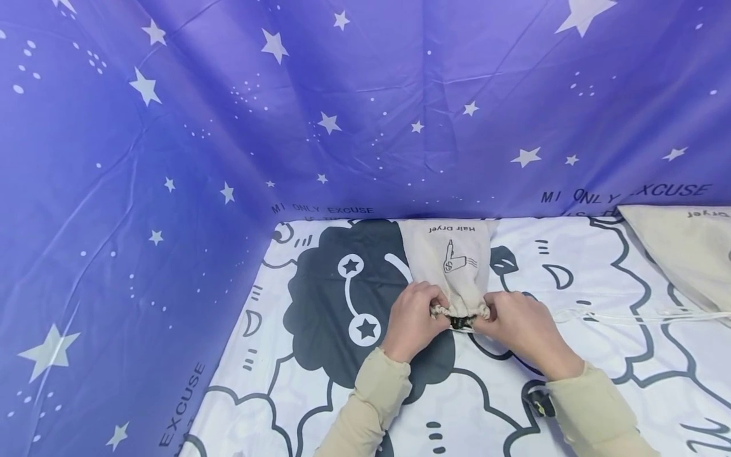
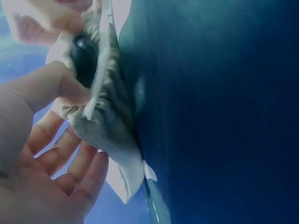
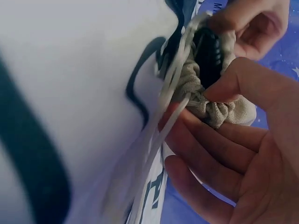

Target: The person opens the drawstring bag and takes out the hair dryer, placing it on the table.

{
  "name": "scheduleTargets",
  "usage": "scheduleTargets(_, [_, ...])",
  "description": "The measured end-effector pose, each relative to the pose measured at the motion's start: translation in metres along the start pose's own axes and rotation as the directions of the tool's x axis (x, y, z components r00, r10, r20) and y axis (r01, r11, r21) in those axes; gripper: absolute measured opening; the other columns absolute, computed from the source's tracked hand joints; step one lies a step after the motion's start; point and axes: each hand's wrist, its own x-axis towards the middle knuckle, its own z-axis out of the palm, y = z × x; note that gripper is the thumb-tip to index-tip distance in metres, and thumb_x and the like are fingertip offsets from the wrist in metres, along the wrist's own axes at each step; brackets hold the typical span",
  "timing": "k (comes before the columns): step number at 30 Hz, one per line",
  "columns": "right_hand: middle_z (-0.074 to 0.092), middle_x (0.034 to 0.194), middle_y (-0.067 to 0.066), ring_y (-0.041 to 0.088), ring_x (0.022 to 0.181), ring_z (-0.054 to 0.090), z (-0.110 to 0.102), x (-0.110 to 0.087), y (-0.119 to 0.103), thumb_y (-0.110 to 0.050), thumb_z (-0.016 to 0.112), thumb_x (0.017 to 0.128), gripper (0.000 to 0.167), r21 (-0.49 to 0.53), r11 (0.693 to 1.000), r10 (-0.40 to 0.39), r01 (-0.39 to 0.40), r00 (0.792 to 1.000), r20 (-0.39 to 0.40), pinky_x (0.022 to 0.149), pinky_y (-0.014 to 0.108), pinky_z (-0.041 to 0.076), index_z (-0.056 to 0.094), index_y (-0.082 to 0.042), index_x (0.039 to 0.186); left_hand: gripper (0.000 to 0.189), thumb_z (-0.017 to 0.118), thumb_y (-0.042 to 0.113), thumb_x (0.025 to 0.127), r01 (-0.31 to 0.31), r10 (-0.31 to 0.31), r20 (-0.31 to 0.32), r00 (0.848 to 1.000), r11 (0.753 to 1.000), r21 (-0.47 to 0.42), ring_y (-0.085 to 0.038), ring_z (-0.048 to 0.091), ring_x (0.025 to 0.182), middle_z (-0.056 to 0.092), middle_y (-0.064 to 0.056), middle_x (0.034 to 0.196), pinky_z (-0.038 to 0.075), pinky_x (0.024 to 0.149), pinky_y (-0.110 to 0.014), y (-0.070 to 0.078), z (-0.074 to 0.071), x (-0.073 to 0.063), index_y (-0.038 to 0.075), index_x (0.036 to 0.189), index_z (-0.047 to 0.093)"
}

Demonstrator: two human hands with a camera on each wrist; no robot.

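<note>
A cream drawstring bag, printed "Hair Dryer" with a dryer drawing, lies on the patterned cloth with its mouth towards me. My left hand pinches the gathered rim on the left side. On the opposite side my right hand grips the rim between thumb and fingers. Something black and ridged, perhaps a coiled cord, shows in the opening between both hands; the rest of it is hidden in the bag. White drawstrings trail from the rim in the right wrist view.
Another cream bag with similar lettering lies at the far right, partly out of view. A white cord runs towards it. Purple star-printed fabric hangs behind and to the left. By my right sleeve is a small black object.
</note>
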Motion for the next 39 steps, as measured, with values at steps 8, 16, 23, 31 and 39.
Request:
scheduleTargets(8, [0.052,0.058,-0.011,0.009,0.052,0.045,0.006,0.002,0.005,-0.023,0.073,0.077,0.023,0.004,0.999,-0.045,0.045,0.999,-0.011,0.05,0.031,0.036,0.053,-0.018,0.068,0.023,0.082,0.008,0.07,-0.008,0.009,0.067,0.998,1.0,-0.008,-0.01,0.053,0.08,0.057,0.006,0.076,0.043,0.072,-0.018,-0.003,-0.002,-0.001,0.016,0.084,0.067])
scheduleTargets(16, [0.052,0.058,-0.011,0.01,0.052,0.045,0.005,0.003,0.003,-0.023,0.074,0.078,0.024,0.009,0.999,-0.037,0.037,0.999,-0.005,0.049,0.032,0.036,0.053,-0.017,0.069,0.024,0.079,0.005,0.071,0.014,-0.013,0.074,0.997,1.0,-0.016,-0.009,0.051,0.079,0.057,0.007,0.077,0.042,0.073,-0.018,-0.006,-0.001,-0.001,0.016,0.087,0.067])
scheduleTargets(23, [0.056,0.063,-0.011,0.01,0.055,0.048,-0.003,0.002,0.003,-0.023,0.072,0.08,0.018,0.036,0.999,-0.032,0.032,0.999,0.015,0.05,0.033,0.037,0.056,-0.017,0.073,0.023,0.079,0.005,0.072,0.039,-0.034,0.08,0.996,0.998,-0.057,-0.009,0.048,0.078,0.056,0.007,0.078,0.041,0.071,-0.017,-0.007,-0.006,0.0,0.016,0.088,0.066])
scheduleTargets(31, [0.061,0.069,-0.01,0.01,0.061,0.053,-0.009,-0.001,0.01,-0.025,0.073,0.081,0.015,0.055,0.998,0.002,-0.005,0.999,0.051,0.055,0.034,0.041,0.064,-0.014,0.085,0.024,0.078,0.002,0.073,0.086,-0.075,0.107,0.991,0.991,-0.101,-0.008,0.047,0.078,0.056,0.006,0.08,0.04,0.071,-0.018,-0.013,-0.012,-0.003,0.015,0.089,0.066])
scheduleTargets(39, [0.06,0.069,-0.009,0.01,0.059,0.052,-0.004,0.0,0.016,-0.028,0.075,0.082,0.022,0.063,0.998,0.017,-0.021,0.998,0.056,0.054,0.033,0.04,0.063,-0.01,0.088,0.022,0.078,0.005,0.074,0.096,-0.09,0.102,0.991,0.994,-0.061,-0.009,0.047,0.077,0.056,0.007,0.08,0.041,0.071,-0.018,-0.013,-0.014,-0.005,0.016,0.088,0.067])
